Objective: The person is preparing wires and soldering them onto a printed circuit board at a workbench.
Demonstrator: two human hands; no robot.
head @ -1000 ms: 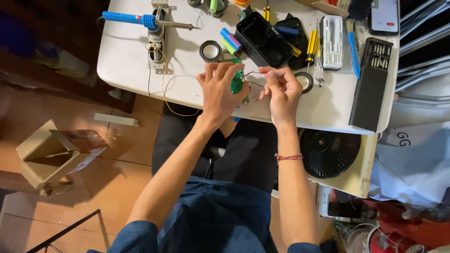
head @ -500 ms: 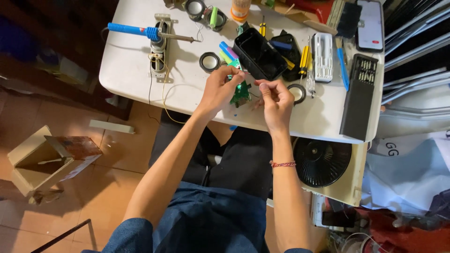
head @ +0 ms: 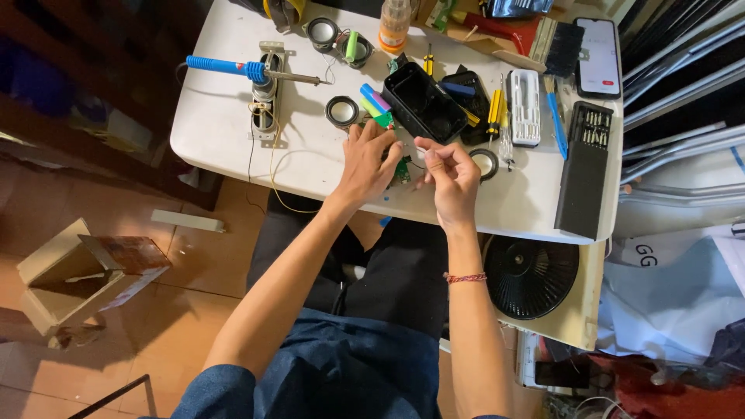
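Two bare hands meet over the near edge of a white table (head: 225, 147). The left hand (head: 369, 163) lies palm down with its fingers curled over a small green circuit board (head: 401, 171), which peeks out just beside the fingertips; whether it grips the board or only presses on it cannot be told. The right hand (head: 448, 177) is pinched narrow, thumb and forefinger closed on something thin near the board, too small to make out. Just beyond the hands sits an open black plastic housing (head: 423, 105), with pink, blue and green cylindrical cells (head: 375, 105) beside it. A blue-handled soldering iron (head: 248, 71) rests on its stand to the left. A long black screwdriver-bit case (head: 583, 167) lies well apart on the right, and a smartphone (head: 600, 66) lies beyond it.
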